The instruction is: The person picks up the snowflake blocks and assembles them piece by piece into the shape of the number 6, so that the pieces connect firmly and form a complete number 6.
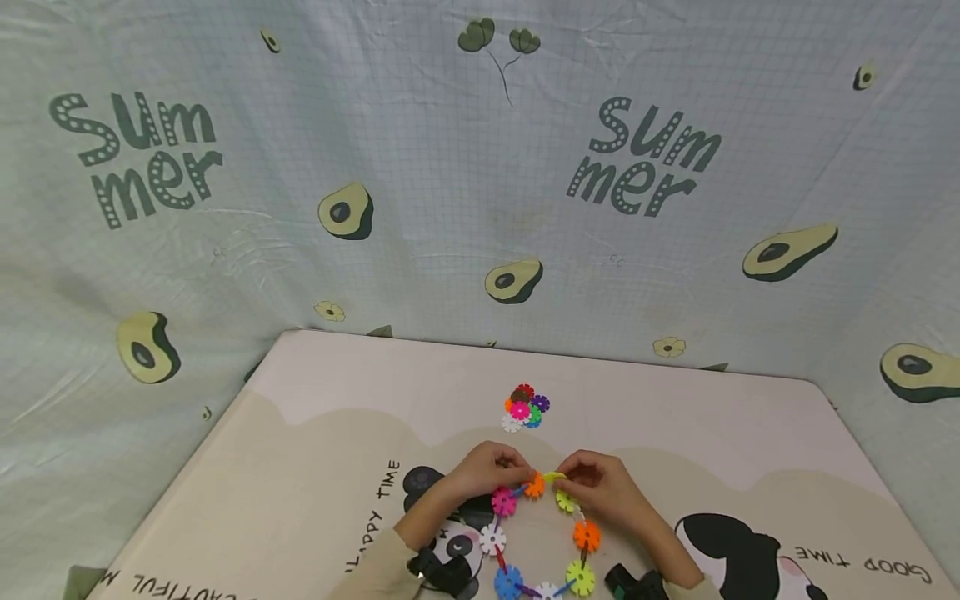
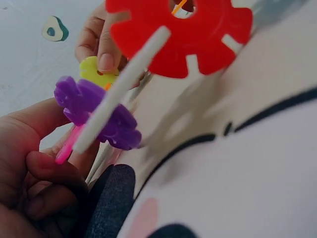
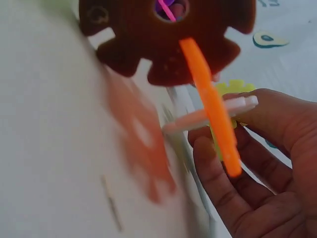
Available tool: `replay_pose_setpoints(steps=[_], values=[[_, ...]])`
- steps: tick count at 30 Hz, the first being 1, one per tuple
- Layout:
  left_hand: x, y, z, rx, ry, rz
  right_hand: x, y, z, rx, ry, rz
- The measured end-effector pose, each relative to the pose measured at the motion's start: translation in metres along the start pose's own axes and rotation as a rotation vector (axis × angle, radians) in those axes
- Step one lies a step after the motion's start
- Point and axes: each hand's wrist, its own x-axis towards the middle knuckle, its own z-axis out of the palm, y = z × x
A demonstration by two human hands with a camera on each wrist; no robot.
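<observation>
Notched plastic building discs are slotted into a ring on the table. At its far side my left hand [image 1: 491, 471] pinches an orange disc [image 1: 534, 485], beside a pink disc [image 1: 503, 502]. Close by, my right hand [image 1: 600, 483] pinches a yellow disc [image 1: 553, 477] between thumb and fingers, above a yellow-green disc [image 1: 566, 500]. The left wrist view has a red disc [image 2: 218, 49] and a purple disc [image 2: 99, 111] in front of the left fingers, hiding their grip. A brown disc [image 3: 168, 64] looms large in the right wrist view.
Beyond the hands lies a small pile of loose discs [image 1: 520, 410] in several colours. The table cover [image 1: 315, 433] carries printed pandas and lettering. A hanging cloth [image 1: 420, 167] with avocado prints rises behind the table's far edge.
</observation>
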Motion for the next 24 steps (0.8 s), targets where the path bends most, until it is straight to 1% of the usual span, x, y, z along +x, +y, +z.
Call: replay_pose_setpoints(steps=[4,7,9,11,14,16,20,24], values=[[0.0012,-0.0006,-0.0010,-0.022,0.003,-0.010,0.0001,0.0028,-0.0025,-0.075,0.004,-0.048],[0.0014,-0.0005,-0.0011,-0.032,0.001,-0.019,-0.0001,0.0022,-0.0028,-0.097,-0.014,-0.104],[0.0009,0.0000,-0.0007,-0.036,0.005,-0.020,-0.0002,0.0002,-0.0025,-0.101,-0.026,-0.125],[0.0006,0.0007,-0.0003,-0.037,0.011,-0.019,-0.0001,-0.0015,-0.0018,-0.114,-0.029,-0.126],[0.0005,0.0018,0.0005,-0.032,0.019,-0.008,0.0002,-0.0029,-0.0011,-0.129,-0.020,-0.094],[0.0003,0.0024,0.0010,-0.024,0.022,0.001,0.0003,-0.0031,-0.0005,-0.132,-0.014,-0.087],[0.0005,0.0017,0.0020,-0.005,0.034,0.019,0.0012,-0.0015,0.0019,-0.143,0.004,-0.122],[-0.0004,0.0004,0.0029,0.005,0.069,0.017,0.0021,-0.0021,0.0050,-0.174,0.046,-0.154]])
